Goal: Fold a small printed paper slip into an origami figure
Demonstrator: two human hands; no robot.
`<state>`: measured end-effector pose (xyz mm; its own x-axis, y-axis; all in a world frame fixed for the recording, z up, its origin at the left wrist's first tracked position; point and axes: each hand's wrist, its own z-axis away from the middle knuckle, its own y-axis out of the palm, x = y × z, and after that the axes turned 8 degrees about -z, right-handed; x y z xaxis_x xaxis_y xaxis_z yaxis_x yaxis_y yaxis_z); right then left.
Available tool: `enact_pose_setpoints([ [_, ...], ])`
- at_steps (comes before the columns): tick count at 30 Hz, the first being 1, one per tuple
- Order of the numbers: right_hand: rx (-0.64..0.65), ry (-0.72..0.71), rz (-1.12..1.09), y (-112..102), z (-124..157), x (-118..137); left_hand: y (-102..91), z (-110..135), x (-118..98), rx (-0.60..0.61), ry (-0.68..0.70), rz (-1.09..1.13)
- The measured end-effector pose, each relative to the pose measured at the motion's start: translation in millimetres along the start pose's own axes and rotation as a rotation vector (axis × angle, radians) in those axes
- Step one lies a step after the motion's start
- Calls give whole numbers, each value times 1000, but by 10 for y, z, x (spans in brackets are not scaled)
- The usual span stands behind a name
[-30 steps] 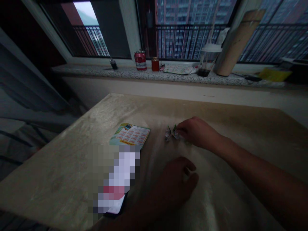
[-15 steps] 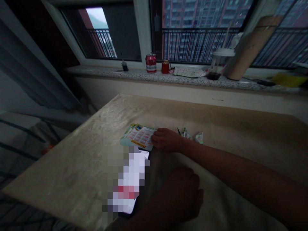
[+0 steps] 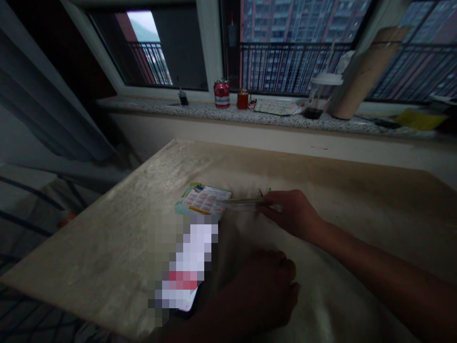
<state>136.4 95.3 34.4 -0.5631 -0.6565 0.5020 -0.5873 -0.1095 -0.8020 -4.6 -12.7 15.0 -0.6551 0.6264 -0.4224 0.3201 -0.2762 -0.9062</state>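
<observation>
My right hand (image 3: 291,209) pinches one end of a thin printed card (image 3: 244,202), seen almost edge-on and smeared by motion. The card stretches left over a small stack of printed cards (image 3: 207,197), coloured with a grid of red marks, on the table. Closer to me, my left hand (image 3: 269,283) rests in shadow above the tabletop with its fingers curled in; what they hold, if anything, is hidden. To its left lies a phone (image 3: 189,267) with a lit, pixelated screen. Behind my right hand peeks a bit of folded green-and-white paper (image 3: 264,191).
A pale cloth covers the table (image 3: 117,233). Along the windowsill (image 3: 157,107) stand a red can (image 3: 222,94), a small red jar (image 3: 242,99), a flat printed packet (image 3: 274,106), a lidded cup with a straw (image 3: 316,97) and a tall tan cylinder (image 3: 367,74).
My right hand has moved right, away from the stack, drawing a card along with it. It now covers most of the folded papers. My left hand stays nearly in place.
</observation>
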Motion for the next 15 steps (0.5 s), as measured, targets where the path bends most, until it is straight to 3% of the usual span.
enact_pose_setpoints([
  [3,-105,191,-142,-220,445,-21,-117,22,-119,59,42,25],
  [5,-108,299,-266,-323,740,-60,-210,17,-206,72,76,34],
  [7,-92,603,-692,-382,1009,-115,-295,-24,-276,75,102,44],
  [9,-97,797,-922,-395,1234,-175,-341,-106,-302,30,85,-4],
  [13,-150,876,-998,-310,1522,-278,-240,-327,-198,-48,28,-134],
  [15,-185,879,-975,-248,1597,-312,-122,-407,-101,-11,17,-184],
])
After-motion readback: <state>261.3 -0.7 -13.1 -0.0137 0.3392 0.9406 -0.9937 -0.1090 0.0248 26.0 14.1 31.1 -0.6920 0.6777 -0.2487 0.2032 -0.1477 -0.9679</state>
